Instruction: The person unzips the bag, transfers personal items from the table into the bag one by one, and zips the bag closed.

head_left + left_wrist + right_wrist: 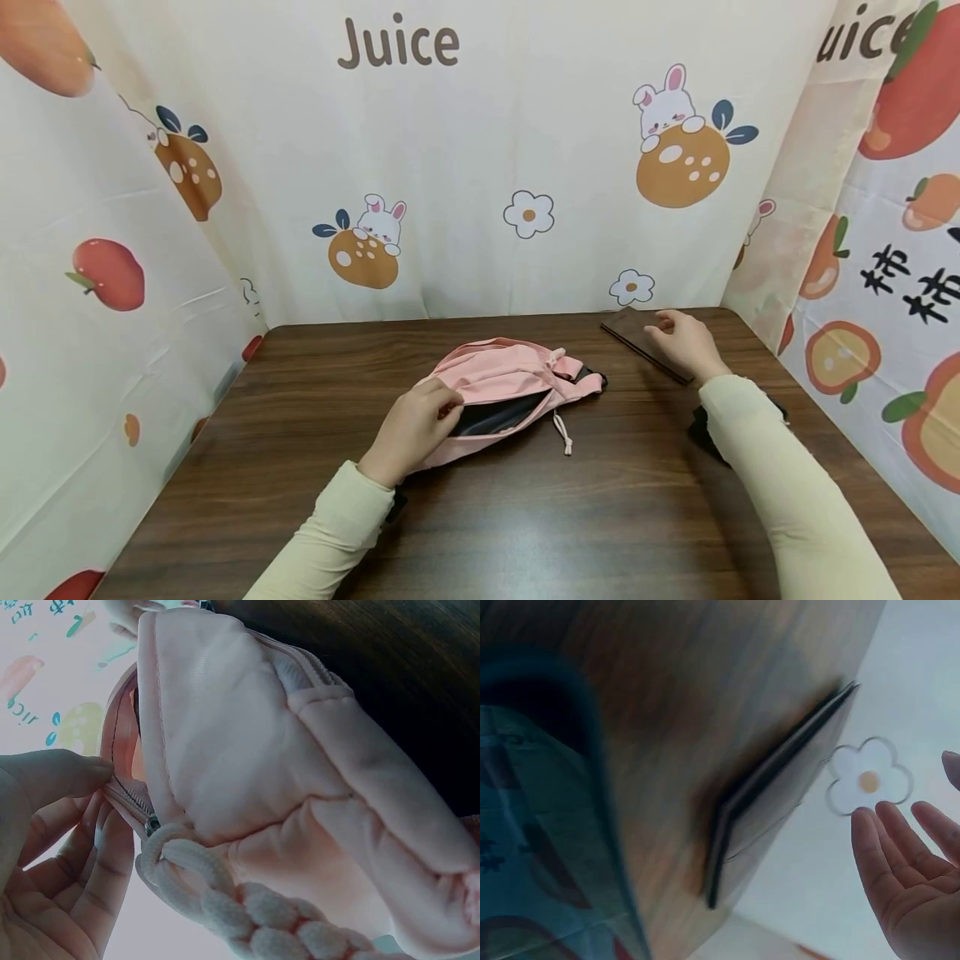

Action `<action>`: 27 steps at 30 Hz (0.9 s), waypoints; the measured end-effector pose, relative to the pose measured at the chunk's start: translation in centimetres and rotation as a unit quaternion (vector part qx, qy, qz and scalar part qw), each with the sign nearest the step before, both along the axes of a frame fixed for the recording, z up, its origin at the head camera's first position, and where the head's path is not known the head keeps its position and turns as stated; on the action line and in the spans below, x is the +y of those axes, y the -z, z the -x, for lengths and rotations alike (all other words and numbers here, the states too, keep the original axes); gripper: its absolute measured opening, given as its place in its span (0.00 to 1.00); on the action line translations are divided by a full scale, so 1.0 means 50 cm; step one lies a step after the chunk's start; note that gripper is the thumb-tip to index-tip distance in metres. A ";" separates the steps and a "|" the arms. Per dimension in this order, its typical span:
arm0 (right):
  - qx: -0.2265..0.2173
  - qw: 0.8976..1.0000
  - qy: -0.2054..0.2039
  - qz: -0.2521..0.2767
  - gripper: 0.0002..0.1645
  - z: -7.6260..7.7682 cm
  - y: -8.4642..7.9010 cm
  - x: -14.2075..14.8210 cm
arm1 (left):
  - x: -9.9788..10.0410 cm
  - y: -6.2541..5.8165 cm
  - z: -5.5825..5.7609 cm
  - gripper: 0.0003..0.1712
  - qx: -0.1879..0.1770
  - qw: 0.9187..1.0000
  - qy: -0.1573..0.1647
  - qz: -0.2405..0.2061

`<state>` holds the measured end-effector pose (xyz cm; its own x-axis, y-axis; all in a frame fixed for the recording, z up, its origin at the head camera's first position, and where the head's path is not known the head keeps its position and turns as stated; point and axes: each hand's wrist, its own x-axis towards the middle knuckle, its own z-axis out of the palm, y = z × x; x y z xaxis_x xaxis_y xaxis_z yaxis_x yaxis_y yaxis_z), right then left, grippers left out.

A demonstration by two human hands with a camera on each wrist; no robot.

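Note:
A pink waist bag (498, 367) lies on the table, its front pocket unzipped and showing a black lining (498, 414). My left hand (412, 425) pinches the pocket's edge at the left end. In the left wrist view, thumb and fingers grip the zipper tape (129, 796) beside the zipper pull, from which a thick braided white cord (262, 919) hangs. At the back right lies a flat, dark brown, wallet-like item (769, 799). Above it is my right hand (686, 343), fingers loosely bent and holding nothing.
The dark wooden table (315, 375) is bordered by printed curtains (465, 167) at the back and both sides. Toward the right wrist, the bag's strap end with a black buckle (600, 381) points right. A thin cord (562, 433) trails from the bag onto the table.

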<state>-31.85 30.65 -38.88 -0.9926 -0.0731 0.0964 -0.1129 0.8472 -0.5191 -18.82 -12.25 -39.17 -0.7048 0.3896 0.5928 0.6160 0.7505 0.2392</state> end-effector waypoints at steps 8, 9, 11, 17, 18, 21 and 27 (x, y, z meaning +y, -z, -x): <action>-0.046 0.998 0.027 -0.022 0.39 0.019 0.021 0.038 | -0.001 0.000 -0.001 0.05 -0.003 1.000 -0.001 -0.002; -0.052 0.998 0.030 -0.024 0.40 0.019 0.021 0.042 | -0.002 0.001 -0.001 0.05 -0.002 1.000 -0.002 -0.001; -0.063 0.997 0.034 -0.028 0.41 0.021 0.024 0.048 | -0.002 0.001 -0.001 0.05 -0.001 1.000 0.000 0.000; -0.099 0.993 0.041 -0.046 0.46 0.024 0.036 0.065 | -0.001 0.005 0.000 0.05 0.002 1.000 0.002 0.002; -0.104 0.993 0.040 -0.049 0.47 0.024 0.037 0.066 | -0.001 0.006 0.000 0.05 0.002 1.000 0.003 0.002; -0.118 0.990 0.037 -0.061 0.48 0.027 0.039 0.068 | 0.000 0.008 0.000 0.04 0.004 1.000 0.003 0.005; -0.158 0.983 0.041 -0.081 0.48 0.027 0.038 0.070 | -0.001 0.006 -0.002 0.05 0.001 1.000 0.003 0.005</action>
<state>-33.21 34.16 -40.77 -0.9741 0.0199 -0.2250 0.1052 0.9215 -0.3739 -18.72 -12.30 -39.49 -0.7016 0.3996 0.5900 0.6207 0.7495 0.2304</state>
